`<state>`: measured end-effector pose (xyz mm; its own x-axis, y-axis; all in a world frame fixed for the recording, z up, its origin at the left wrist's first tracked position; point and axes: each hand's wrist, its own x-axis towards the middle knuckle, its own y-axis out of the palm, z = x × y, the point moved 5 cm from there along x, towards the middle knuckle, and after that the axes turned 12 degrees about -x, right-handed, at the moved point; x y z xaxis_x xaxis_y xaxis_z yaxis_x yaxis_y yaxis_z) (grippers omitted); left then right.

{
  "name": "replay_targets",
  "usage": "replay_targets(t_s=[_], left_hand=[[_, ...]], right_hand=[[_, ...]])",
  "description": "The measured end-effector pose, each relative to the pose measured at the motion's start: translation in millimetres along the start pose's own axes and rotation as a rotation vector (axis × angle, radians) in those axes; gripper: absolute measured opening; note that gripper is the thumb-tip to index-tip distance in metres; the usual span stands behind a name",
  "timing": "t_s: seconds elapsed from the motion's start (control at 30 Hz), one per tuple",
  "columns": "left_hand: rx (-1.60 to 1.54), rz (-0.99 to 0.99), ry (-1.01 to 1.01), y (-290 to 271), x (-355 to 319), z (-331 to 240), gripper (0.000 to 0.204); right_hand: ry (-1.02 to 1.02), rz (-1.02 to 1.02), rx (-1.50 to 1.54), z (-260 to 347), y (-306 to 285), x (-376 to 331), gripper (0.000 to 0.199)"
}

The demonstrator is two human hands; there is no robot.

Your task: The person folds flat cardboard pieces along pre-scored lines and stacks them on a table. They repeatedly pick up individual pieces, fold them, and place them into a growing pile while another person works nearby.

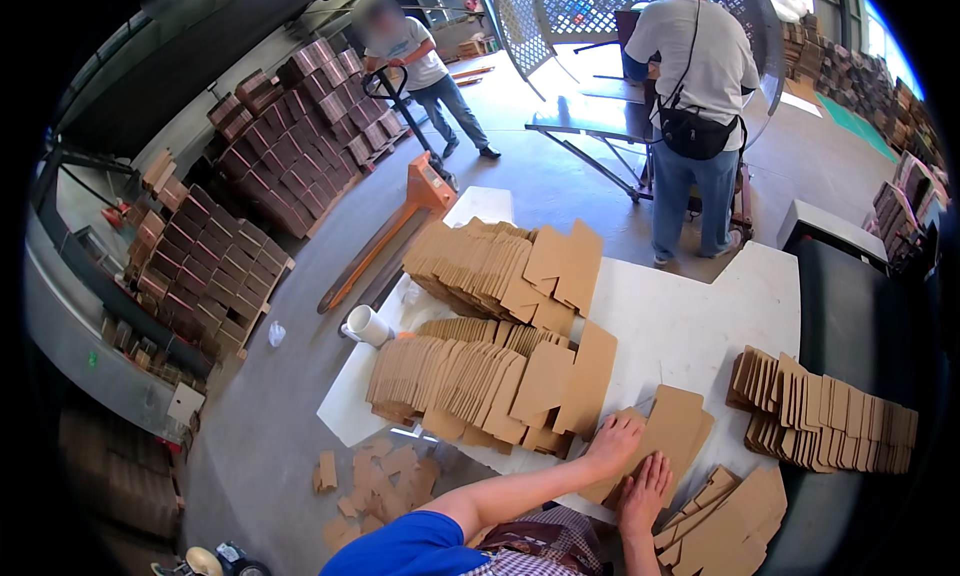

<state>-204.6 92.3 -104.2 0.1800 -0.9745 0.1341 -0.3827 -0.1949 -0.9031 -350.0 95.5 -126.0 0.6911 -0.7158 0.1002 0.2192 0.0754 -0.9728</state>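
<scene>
A flat die-cut cardboard blank (677,423) lies on the white tabletop just in front of me. Across its left edge rests my left hand (616,444), fingers laid over the board. My right hand (645,490) is pressed down nearer to me on the same blank, with its fingers stretched out. Neither hand is wrapped round anything that I can see. To the left stand two long rows of upright cardboard blanks, a nearer row (450,376) and a farther row (470,266). Beside my right forearm is a loose, fanned pile of blanks (735,526).
A leaning row of blanks (830,406) sits at the right, over a dark belt surface (850,326). A white cup-like container (367,326) stands at the table's left edge. Cardboard scraps (385,486) litter the floor. Beyond are an orange pallet jack (430,184) and two people.
</scene>
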Motion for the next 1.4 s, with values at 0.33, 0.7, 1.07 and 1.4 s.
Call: replay_targets(t_s=[0.33,0.7,1.07,1.4], left_hand=[[-0.405,0.059,-0.214,18,33,26,0.02],[-0.709,0.203,-0.242,-5,34,34,0.014],[-1.151,0.053,-0.308,-59,17,37,0.045],[-0.659,0.002,0.182,-53,-65,17,0.084]], right_hand=[[0.009,-0.031,-0.003,3,-11,1,0.058],[-0.002,-0.06,0.019,8,-18,-2,0.056],[0.041,-0.025,0.071,1,-25,8,0.059],[0.019,0.168,0.275,3,-42,10,0.098]])
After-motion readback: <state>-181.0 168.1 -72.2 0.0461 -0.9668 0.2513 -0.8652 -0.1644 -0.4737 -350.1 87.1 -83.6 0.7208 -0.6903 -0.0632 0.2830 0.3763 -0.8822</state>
